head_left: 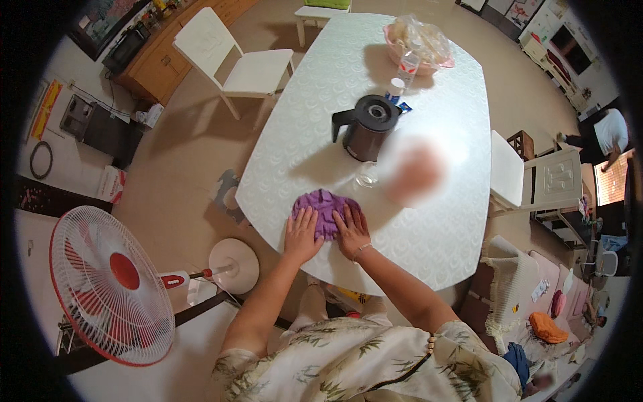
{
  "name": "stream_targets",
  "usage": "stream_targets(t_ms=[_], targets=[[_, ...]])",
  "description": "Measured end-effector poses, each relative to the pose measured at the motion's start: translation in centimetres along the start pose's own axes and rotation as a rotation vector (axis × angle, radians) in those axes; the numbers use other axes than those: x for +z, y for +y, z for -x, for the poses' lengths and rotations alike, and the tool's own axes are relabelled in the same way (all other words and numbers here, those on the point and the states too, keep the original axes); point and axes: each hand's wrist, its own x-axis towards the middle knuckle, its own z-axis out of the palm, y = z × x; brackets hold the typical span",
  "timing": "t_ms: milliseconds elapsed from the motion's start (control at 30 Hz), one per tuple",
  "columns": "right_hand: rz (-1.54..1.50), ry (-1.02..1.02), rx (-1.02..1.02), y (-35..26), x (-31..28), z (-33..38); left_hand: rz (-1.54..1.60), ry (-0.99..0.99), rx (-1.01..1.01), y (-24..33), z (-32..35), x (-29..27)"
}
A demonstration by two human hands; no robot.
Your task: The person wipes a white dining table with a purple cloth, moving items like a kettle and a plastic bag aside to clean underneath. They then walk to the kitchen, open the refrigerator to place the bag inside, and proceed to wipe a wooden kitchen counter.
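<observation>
I see the left hand [303,236] and right hand [352,232] spread on a crumpled purple cloth [326,213], lower middle of the frame; pressing evenly should work best.

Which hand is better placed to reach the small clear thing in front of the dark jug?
Probably the right hand: it rests on the right side of the purple cloth, nearer the small clear thing. The left hand, on the cloth's left side, is farther away.
</observation>
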Motion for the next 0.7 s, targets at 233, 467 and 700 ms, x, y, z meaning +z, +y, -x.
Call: stream_targets(t_ms=[233, 467, 700], targets=[[0.017, -0.088, 0.134, -3.5, 0.4, -10.4, -0.031, -0.057, -0.044, -5.2, -7.8, -2.5], [-0.006, -0.083, 0.149, -2.5, -1.5, -2.4, -0.048, 0.043, 0.247, -2.6, -4.1, 0.6], [-0.058, 0.044, 0.152, -1.8, -3.3, 1.7, 0.016, 0.15, 0.301, -2.9, -10.3, 0.5]])
